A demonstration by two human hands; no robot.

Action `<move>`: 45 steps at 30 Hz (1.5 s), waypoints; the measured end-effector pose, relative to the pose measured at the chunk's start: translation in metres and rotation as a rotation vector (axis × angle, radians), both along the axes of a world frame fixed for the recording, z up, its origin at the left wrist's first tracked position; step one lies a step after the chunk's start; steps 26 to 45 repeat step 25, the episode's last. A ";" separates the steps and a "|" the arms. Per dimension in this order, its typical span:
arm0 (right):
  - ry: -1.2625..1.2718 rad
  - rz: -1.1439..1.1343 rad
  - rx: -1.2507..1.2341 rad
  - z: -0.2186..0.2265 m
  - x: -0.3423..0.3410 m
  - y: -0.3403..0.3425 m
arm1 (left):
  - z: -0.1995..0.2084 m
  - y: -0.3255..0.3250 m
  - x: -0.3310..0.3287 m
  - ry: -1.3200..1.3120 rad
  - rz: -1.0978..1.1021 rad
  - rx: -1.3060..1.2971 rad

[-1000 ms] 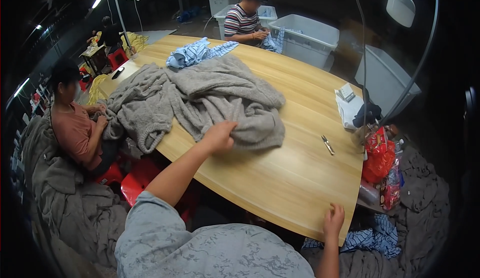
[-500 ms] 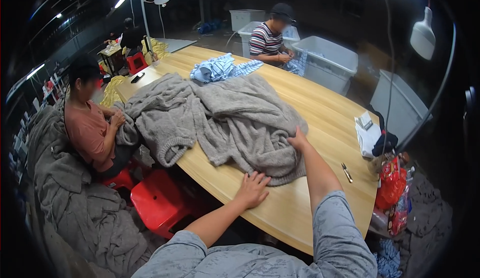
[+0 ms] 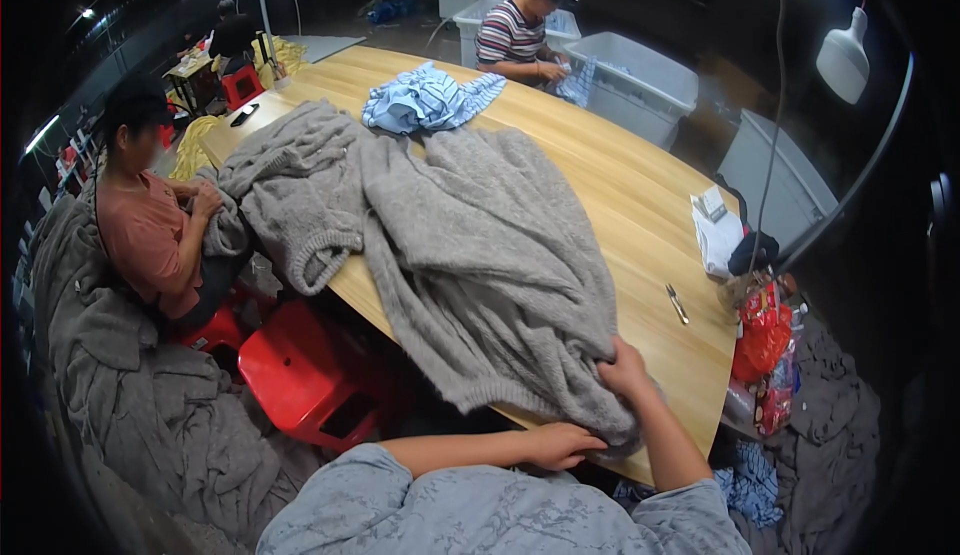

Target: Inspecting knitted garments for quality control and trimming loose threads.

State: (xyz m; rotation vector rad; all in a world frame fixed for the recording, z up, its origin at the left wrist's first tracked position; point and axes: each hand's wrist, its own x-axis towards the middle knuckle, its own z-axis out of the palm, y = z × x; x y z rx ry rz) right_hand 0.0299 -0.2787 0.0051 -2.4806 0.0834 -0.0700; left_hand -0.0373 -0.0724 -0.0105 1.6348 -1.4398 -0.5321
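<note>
A fuzzy grey knitted sweater (image 3: 480,245) lies spread over the near part of the table, its bottom end reaching the front edge by my body. At its right side my right hand (image 3: 627,370) is closed on a fold of the knit. My left hand (image 3: 562,445) is at the table's front edge, fingers curled at the sweater's lower end; the fingertips are partly hidden. A ribbed edge hangs just over the table edge left of that hand. Another bunched grey knit garment (image 3: 300,195) lies to the left, touching it.
The wooden table (image 3: 640,225) carries blue striped cloth (image 3: 425,100), a phone (image 3: 245,115), thread snips (image 3: 677,303) and white papers (image 3: 715,240). One person (image 3: 150,215) sits left holding grey knit; another (image 3: 520,30) sits across beside grey bins (image 3: 635,85). Red stools (image 3: 310,370) and garment piles flank me.
The sweater has been pulled toward me and stretched out longer. Both hands have come nearer my body; the left moved right, from lying flat on the table to the sweater's end.
</note>
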 end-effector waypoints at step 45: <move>-0.775 0.422 0.265 0.339 0.021 0.017 | 0.494 -0.044 0.120 -0.887 0.376 -0.615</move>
